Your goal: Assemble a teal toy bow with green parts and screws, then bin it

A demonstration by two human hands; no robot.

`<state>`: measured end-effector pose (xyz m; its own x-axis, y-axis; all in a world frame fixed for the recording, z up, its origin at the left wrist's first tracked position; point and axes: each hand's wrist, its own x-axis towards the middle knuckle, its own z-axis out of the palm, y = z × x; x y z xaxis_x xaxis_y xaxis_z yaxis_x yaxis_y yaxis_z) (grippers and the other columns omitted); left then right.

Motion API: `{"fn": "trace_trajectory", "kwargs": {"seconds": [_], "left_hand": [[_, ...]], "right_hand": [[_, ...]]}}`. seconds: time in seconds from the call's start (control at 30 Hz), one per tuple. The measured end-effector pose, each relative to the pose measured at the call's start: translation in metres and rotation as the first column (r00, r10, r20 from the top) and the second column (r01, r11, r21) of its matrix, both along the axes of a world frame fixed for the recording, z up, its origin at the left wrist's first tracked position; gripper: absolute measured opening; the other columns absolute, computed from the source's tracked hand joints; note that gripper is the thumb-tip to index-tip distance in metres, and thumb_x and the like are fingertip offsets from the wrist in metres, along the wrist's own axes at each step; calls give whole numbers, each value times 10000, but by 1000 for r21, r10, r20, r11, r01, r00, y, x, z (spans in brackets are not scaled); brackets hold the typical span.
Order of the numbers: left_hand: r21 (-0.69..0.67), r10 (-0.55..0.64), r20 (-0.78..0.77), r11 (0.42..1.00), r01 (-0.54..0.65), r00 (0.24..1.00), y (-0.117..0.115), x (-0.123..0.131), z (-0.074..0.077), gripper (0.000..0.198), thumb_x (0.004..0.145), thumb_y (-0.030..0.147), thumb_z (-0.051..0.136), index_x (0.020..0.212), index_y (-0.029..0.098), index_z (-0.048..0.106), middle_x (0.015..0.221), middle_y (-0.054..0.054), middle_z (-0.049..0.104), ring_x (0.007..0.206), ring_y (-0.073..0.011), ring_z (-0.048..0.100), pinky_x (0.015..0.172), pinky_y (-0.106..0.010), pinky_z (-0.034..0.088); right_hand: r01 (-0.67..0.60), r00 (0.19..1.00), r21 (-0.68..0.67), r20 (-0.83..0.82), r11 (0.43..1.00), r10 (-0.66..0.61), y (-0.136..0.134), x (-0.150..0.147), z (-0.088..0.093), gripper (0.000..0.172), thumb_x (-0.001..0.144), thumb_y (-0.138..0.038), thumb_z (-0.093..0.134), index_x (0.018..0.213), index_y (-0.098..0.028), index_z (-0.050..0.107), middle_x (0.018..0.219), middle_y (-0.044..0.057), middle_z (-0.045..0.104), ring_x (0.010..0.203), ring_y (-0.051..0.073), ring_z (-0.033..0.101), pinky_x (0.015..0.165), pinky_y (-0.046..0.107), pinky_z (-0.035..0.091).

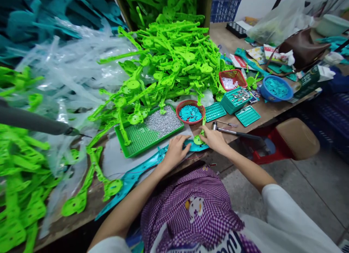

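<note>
A long teal plastic part (141, 165) lies slantwise along the table's front edge. My left hand (175, 151) rests over it with curled fingers, thumb and forefinger on its right half. A bright green plastic part with a round end (198, 139) sits over the teal part's right end. The fingers of my right hand (215, 139) are closed on this green part, near its narrow stem. Just behind my hands are a green tray (133, 140) with small silvery metal pieces (165, 123) and a red basket (178, 113) of teal pieces.
A hammer (234, 132) lies right of my right hand, near a screwdriver (226, 123). Heaped green parts (174, 64) fill the back. A dark tool (32, 118) hangs at left. Teal trays (247, 116), a blue bowl (275, 96) and a stool (297, 138) stand right.
</note>
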<state>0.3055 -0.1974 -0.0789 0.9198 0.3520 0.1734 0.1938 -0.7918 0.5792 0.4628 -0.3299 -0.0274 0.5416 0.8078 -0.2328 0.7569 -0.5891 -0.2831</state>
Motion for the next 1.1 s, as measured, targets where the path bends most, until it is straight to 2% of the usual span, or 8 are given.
{"fn": "trace_trajectory", "kwargs": {"seconds": [0.13,0.3,0.4,0.47,0.6,0.77,0.93,1.1], "left_hand": [[13,-4,-30,1000,5,1000,-1,2,0,313,915,267,555,1226,244,584,1085,-62,654,1039,-245,585,871,-390,433],[16,-6,-17,1000,6,1000,1,0,6,319,930,283,547,1245,235,566,1098,-71,653,1048,-239,589,878,-395,456],[77,-15,84,997,9,996,-7,-12,13,258,928,314,566,1170,239,613,1214,-99,623,1122,-248,573,926,-418,458],[170,-59,101,985,41,993,-20,-23,18,167,912,334,594,1042,262,670,1289,-93,604,1193,-268,547,980,-456,426],[328,-57,21,944,47,998,-47,-39,18,145,910,279,599,1022,262,690,1359,-104,598,1283,-310,509,1030,-533,343],[399,69,41,914,-80,997,-59,-46,7,128,929,253,570,869,247,683,1312,-86,644,1271,-313,529,1005,-547,327],[219,116,149,965,-147,982,-58,-47,13,136,926,272,579,850,251,690,1210,-71,688,1250,-293,540,1009,-525,335],[97,270,265,948,-304,926,-61,-41,27,133,927,307,588,989,257,695,1220,-85,662,1227,-268,555,994,-467,388]], "right_hand": [[-135,991,11,8,991,135,3,4,2,324,969,-312,475,1261,-250,600,1159,73,723,1018,236,683,796,299,472],[-23,999,378,-15,925,31,-32,2,1,308,975,-328,459,1185,-190,636,1039,86,717,902,200,661,800,289,479],[-31,1000,461,10,887,30,-64,-9,-11,276,968,-320,445,961,-203,695,908,81,686,871,209,635,799,316,475],[-11,999,483,45,875,-12,-78,-13,-20,266,956,-286,450,994,-215,703,945,91,672,926,225,621,834,350,471],[-6,988,405,143,914,-57,-80,-1,-30,346,940,-197,422,1182,-222,668,1184,132,622,1105,265,558,899,416,425],[-133,972,230,221,964,81,-77,18,-34,254,957,-231,432,1026,-209,676,1210,131,621,1146,278,516,912,427,360],[-247,961,327,204,912,187,-94,25,-15,234,985,-249,388,986,-191,614,1061,106,684,1061,239,581,944,403,346],[-191,976,463,184,866,117,-76,23,21,214,966,-291,412,961,-199,605,901,91,690,867,229,616,829,359,411]]}}
